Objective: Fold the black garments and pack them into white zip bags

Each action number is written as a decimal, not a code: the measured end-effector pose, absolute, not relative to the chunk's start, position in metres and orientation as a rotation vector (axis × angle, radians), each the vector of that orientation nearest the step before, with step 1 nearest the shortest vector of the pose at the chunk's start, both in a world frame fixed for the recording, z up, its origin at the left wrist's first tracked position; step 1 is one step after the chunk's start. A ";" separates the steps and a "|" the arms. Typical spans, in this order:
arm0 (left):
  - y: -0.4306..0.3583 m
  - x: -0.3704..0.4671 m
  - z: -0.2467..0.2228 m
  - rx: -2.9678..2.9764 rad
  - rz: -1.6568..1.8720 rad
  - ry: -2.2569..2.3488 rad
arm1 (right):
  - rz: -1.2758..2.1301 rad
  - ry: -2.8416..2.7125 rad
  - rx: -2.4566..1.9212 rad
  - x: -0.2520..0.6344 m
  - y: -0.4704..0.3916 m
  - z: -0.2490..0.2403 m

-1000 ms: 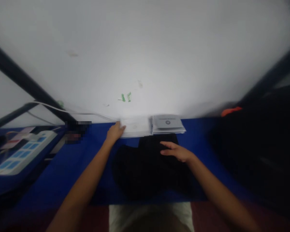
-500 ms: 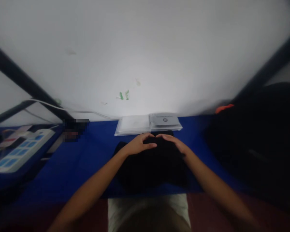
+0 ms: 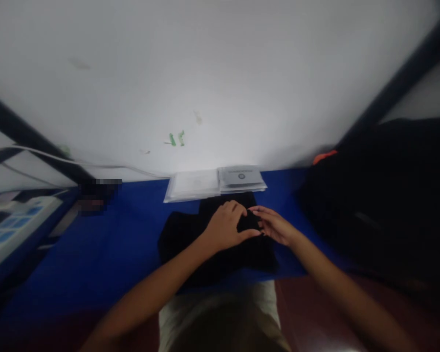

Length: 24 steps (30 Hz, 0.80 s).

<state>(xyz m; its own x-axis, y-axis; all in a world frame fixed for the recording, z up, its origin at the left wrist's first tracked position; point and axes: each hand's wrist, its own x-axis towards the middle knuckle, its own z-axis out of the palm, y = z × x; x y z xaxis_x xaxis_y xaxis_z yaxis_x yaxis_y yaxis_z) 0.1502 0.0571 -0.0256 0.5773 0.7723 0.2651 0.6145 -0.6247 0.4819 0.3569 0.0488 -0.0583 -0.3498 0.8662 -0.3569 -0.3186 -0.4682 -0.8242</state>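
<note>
A black piece of cloth [image 3: 179,239], perhaps a garment, lies folded or bunched in front of me, too dark to make out its seams. My left hand [image 3: 229,226] rests on top of it, with the thumb stretched away from the curled fingers and black fabric showing between them. Close by on the right, my right hand [image 3: 275,226] has its fingers bent around the cloth's right part, seemingly pinching it. The two sets of fingertips almost meet.
Beyond the cloth, flat clear plastic packets [image 3: 194,185] and a packet with a grey printed label [image 3: 242,178] lie against the white wall. A white power strip [image 3: 22,227] sits at left on the blue tabletop [image 3: 117,244]. A large dark mass [image 3: 381,210] fills the right side.
My left hand has moved right across the cloth, and my right hand has turned and curled its fingers near it. More of the cloth's left and far parts shows. The view has shifted slightly.
</note>
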 end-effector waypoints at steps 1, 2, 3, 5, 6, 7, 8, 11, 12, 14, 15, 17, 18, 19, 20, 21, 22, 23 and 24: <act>0.056 0.156 -0.026 2.491 0.630 1.107 | 1.897 -0.844 -1.049 0.357 0.048 -0.058; 0.056 0.159 -0.027 2.480 0.607 1.094 | 1.891 -0.844 -1.055 0.356 0.047 -0.059; 0.056 0.159 -0.028 2.435 0.598 1.087 | 1.887 -0.845 -1.066 0.356 0.046 -0.059; 0.058 0.150 -0.029 2.252 0.655 1.097 | 1.859 -0.875 -1.114 0.355 0.044 -0.061; 0.058 0.142 -0.028 2.129 0.714 1.108 | 1.826 -0.921 -1.164 0.354 0.043 -0.062; 0.057 0.131 -0.027 1.998 0.781 1.117 | 1.777 -0.985 -1.233 0.353 0.042 -0.063; 0.055 0.118 -0.025 1.870 0.843 1.125 | 1.714 -1.056 -1.307 0.352 0.041 -0.063; 0.046 0.071 -0.017 1.588 0.906 1.127 | 1.545 -1.212 -1.389 0.351 0.042 -0.065; 0.042 0.054 -0.016 1.562 0.917 1.152 | 1.517 -1.232 -1.359 0.352 0.042 -0.065; 0.037 0.020 -0.015 1.585 0.925 1.244 | 1.477 -1.258 -1.284 0.357 0.042 -0.064; 0.034 0.003 -0.017 1.611 0.914 1.297 | 1.453 -1.273 -1.268 0.360 0.041 -0.062; 0.031 -0.026 -0.023 1.647 0.860 1.404 | 1.398 -1.322 -1.274 0.368 0.039 -0.060; 0.030 -0.038 -0.027 1.653 0.781 1.460 | 1.369 -1.364 -1.293 0.373 0.037 -0.059; 0.030 -0.048 -0.031 1.673 0.682 1.514 | 1.337 -1.428 -1.319 0.377 0.035 -0.058; 0.029 -0.054 -0.035 1.711 0.580 1.566 | 1.297 -1.516 -1.353 0.381 0.033 -0.057; 0.028 -0.057 -0.038 1.770 0.506 1.630 | 1.243 -1.621 -1.394 0.384 0.031 -0.056; 0.027 -0.056 -0.040 1.851 0.477 1.711 | 1.174 -1.740 -1.437 0.387 0.029 -0.055; 0.027 -0.052 -0.040 1.947 0.499 1.798 | 1.087 -1.863 -1.469 0.389 0.027 -0.053; 0.026 -0.045 -0.039 2.052 0.558 1.866 | 0.991 -1.979 -1.484 0.390 0.026 -0.051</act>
